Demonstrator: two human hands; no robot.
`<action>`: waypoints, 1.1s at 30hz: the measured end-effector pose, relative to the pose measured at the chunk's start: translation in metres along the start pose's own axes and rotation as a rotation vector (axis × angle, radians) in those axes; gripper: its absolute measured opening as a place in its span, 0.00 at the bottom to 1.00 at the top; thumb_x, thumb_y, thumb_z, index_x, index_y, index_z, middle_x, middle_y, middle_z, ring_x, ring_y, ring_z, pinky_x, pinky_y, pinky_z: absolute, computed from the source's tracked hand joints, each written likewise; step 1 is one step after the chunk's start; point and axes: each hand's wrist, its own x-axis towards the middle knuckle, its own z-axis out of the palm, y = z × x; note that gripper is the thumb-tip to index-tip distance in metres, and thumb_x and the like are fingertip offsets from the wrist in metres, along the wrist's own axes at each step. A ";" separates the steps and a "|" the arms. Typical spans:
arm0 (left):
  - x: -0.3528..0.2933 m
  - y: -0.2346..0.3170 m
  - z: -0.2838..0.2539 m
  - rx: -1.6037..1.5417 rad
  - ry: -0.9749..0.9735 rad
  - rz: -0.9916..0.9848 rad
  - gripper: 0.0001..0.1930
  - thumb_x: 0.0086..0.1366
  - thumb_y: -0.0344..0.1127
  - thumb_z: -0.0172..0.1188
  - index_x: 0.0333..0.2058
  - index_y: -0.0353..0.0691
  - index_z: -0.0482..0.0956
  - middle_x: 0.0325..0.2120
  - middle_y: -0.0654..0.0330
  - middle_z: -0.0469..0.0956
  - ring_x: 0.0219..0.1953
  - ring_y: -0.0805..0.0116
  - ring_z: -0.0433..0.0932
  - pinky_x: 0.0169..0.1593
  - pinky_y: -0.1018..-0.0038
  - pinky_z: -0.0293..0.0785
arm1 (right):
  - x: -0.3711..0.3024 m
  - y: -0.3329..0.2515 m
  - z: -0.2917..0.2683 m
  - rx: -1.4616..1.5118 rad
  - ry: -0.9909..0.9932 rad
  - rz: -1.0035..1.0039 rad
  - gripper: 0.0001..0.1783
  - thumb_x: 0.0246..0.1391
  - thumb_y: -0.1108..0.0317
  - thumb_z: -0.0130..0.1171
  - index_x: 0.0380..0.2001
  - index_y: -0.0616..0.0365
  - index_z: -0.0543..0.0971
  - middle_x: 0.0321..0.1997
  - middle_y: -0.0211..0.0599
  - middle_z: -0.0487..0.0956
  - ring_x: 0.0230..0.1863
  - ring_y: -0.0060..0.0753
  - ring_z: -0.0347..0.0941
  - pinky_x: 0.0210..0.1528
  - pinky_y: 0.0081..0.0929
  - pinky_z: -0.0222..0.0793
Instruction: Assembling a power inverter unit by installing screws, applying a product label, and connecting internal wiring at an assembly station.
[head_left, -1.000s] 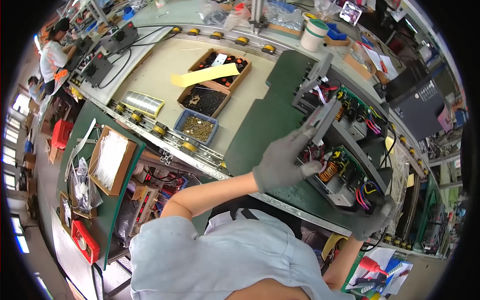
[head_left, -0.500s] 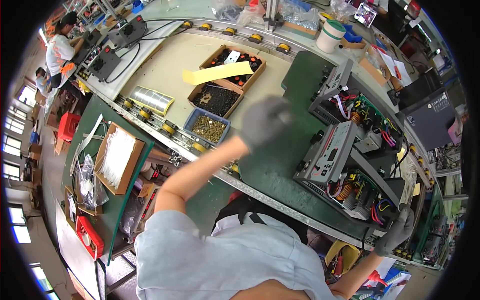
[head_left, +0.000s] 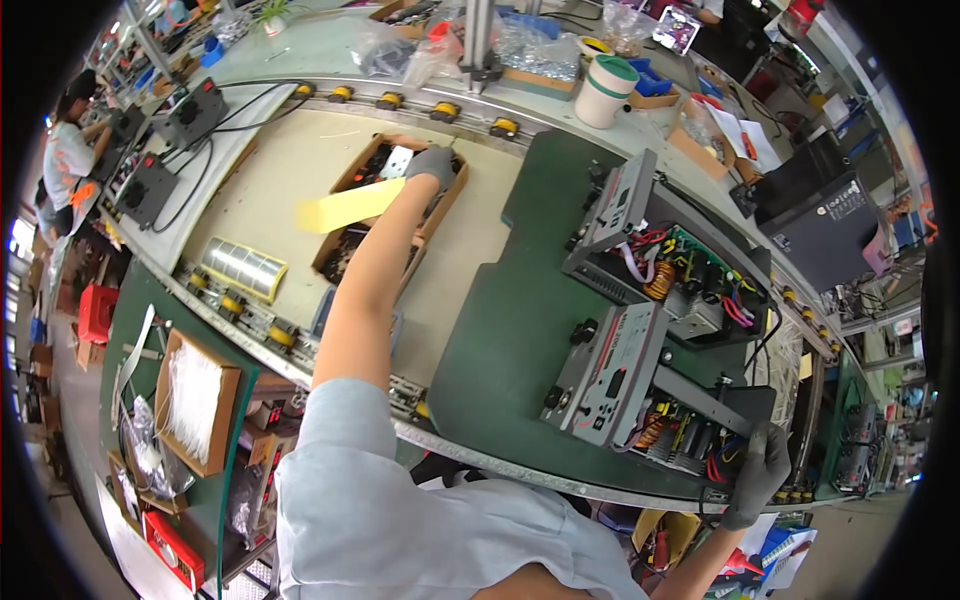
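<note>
My left hand, in a grey glove, reaches into the far cardboard box of black and orange parts; its fingertips are hidden there. A yellow strip lies across this box, beside my wrist. At the lower right, my gloved right hand rests against the rear corner of the nearer open grey electronics unit, its fingers stretched upward and slightly apart. That unit shows a front panel, a copper coil, circuit boards and coloured wires. Behind it stands a second open unit of the same kind.
Under the units lies a green mat. Roller rails edge the bench. A coiled clear sheet lies to the left, near a box of white ties. At the back stands a white tub with a green lid. A co-worker is far left.
My left hand has moved left and away from me, from above the mat into the far parts box. My right hand stays by the unit's rear corner. The whole view has shifted.
</note>
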 end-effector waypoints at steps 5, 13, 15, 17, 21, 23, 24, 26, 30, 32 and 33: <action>0.006 -0.039 0.011 -0.085 -0.098 0.069 0.15 0.56 0.42 0.54 0.41 0.47 0.77 0.39 0.50 0.77 0.44 0.51 0.75 0.47 0.61 0.71 | 0.045 -0.067 0.011 0.053 -0.108 -0.159 0.08 0.52 0.69 0.55 0.29 0.64 0.76 0.25 0.28 0.73 0.25 0.17 0.64 0.27 0.16 0.59; -0.022 -0.013 -0.002 -0.208 0.270 -0.016 0.14 0.61 0.44 0.52 0.45 0.54 0.76 0.42 0.52 0.74 0.42 0.52 0.75 0.46 0.62 0.71 | 0.142 -0.168 0.192 -0.233 -0.396 -1.291 0.06 0.46 0.70 0.55 0.29 0.54 0.78 0.31 0.35 0.76 0.36 0.38 0.73 0.38 0.31 0.68; -0.028 0.004 -0.024 -0.293 0.355 -0.013 0.15 0.61 0.43 0.53 0.45 0.51 0.76 0.42 0.51 0.74 0.41 0.51 0.75 0.45 0.62 0.71 | 0.153 -0.159 0.224 -0.549 -0.650 -1.232 0.08 0.42 0.74 0.55 0.29 0.56 0.80 0.31 0.38 0.78 0.35 0.42 0.75 0.36 0.33 0.71; -0.035 -0.012 -0.026 -0.482 0.595 0.059 0.16 0.63 0.40 0.51 0.48 0.43 0.73 0.38 0.51 0.76 0.33 0.54 0.77 0.36 0.65 0.72 | 0.147 -0.172 0.242 -0.682 -0.755 -1.205 0.08 0.41 0.75 0.55 0.28 0.57 0.80 0.30 0.41 0.79 0.33 0.44 0.76 0.33 0.35 0.72; -0.067 0.015 -0.054 -1.993 -0.110 -0.169 0.11 0.66 0.36 0.49 0.44 0.39 0.72 0.30 0.60 0.72 0.27 0.72 0.70 0.29 0.85 0.69 | 0.153 -0.159 0.260 -0.813 -0.807 -1.224 0.06 0.38 0.74 0.56 0.22 0.60 0.81 0.27 0.49 0.80 0.28 0.47 0.78 0.27 0.37 0.73; -0.090 0.020 -0.053 -2.201 -0.483 -0.074 0.16 0.67 0.35 0.46 0.50 0.35 0.67 0.35 0.59 0.71 0.32 0.73 0.70 0.31 0.85 0.71 | 0.147 -0.161 0.264 -0.909 -0.744 -1.265 0.06 0.38 0.75 0.57 0.22 0.60 0.81 0.26 0.47 0.80 0.28 0.47 0.78 0.27 0.36 0.73; -0.109 0.046 -0.063 -2.223 -0.550 -0.200 0.17 0.67 0.35 0.46 0.52 0.34 0.66 0.36 0.58 0.71 0.34 0.72 0.70 0.32 0.85 0.71 | 0.144 -0.159 0.262 -1.023 -0.664 -1.294 0.06 0.38 0.75 0.57 0.23 0.60 0.81 0.26 0.46 0.80 0.28 0.46 0.78 0.26 0.35 0.73; -0.145 0.071 -0.070 -2.336 -0.794 -0.089 0.19 0.67 0.34 0.45 0.54 0.33 0.62 0.40 0.58 0.69 0.38 0.71 0.69 0.36 0.84 0.72 | 0.131 -0.167 0.250 -1.079 -0.666 -1.256 0.06 0.40 0.74 0.57 0.24 0.60 0.81 0.28 0.46 0.80 0.31 0.46 0.78 0.28 0.34 0.73; -0.190 0.093 -0.056 -2.219 -0.762 -0.005 0.18 0.68 0.35 0.42 0.53 0.32 0.62 0.39 0.55 0.72 0.38 0.68 0.72 0.34 0.80 0.73 | 0.102 -0.162 0.200 -0.608 -0.712 -1.294 0.08 0.43 0.66 0.58 0.30 0.52 0.76 0.31 0.34 0.74 0.38 0.37 0.73 0.40 0.35 0.69; -0.198 0.104 -0.052 -2.202 -0.776 -0.007 0.18 0.68 0.35 0.43 0.53 0.33 0.63 0.39 0.55 0.72 0.37 0.68 0.72 0.34 0.80 0.73 | 0.081 -0.167 0.159 -0.522 -1.002 -1.134 0.08 0.45 0.62 0.55 0.30 0.49 0.78 0.31 0.38 0.77 0.37 0.43 0.74 0.40 0.39 0.70; -0.202 0.108 -0.051 -2.175 -0.787 -0.019 0.18 0.68 0.35 0.44 0.53 0.34 0.63 0.39 0.56 0.72 0.37 0.69 0.72 0.34 0.80 0.73 | 0.071 -0.165 0.146 -0.539 -1.135 -1.110 0.09 0.46 0.62 0.55 0.30 0.50 0.79 0.31 0.37 0.77 0.37 0.42 0.74 0.40 0.39 0.70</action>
